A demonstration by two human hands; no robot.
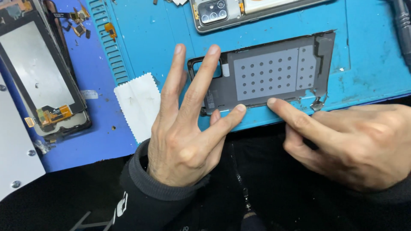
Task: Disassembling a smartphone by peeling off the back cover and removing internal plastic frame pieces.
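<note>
A blue work mat (pixel 368 64) covers most of the bench and carries everything else. On it, near its front edge, lies a grey phone back cover (pixel 265 75), inner side up, with a paler grey perforated pad across its middle and a camera cutout at its left end. Left of the back cover, on a darker blue mat (pixel 102 128), lies a detached phone screen (pixel 38 79) with a black frame and an orange flex cable at its lower end. Behind the back cover, at the far edge of the view, part of an opened phone (pixel 239 13) shows its camera cluster. Just left of the back cover lies a small white wipe (pixel 139 105) with zigzag edges. The left hand (pixel 184 137) rests at the cover's left end with its fingers (pixel 205 72) spread wide and straight, two of them lying over the camera cutout and a lower fingertip touching the cover's front edge; it grips nothing. The right hand (pixel 351 143) sits at the front of the cover, forefinger stretched out and pressing on the cover's front edge, the other fingers curled under; whether they hold anything I cannot tell. Small orange flex parts (pixel 79 23) lie scattered behind the screen.
</note>
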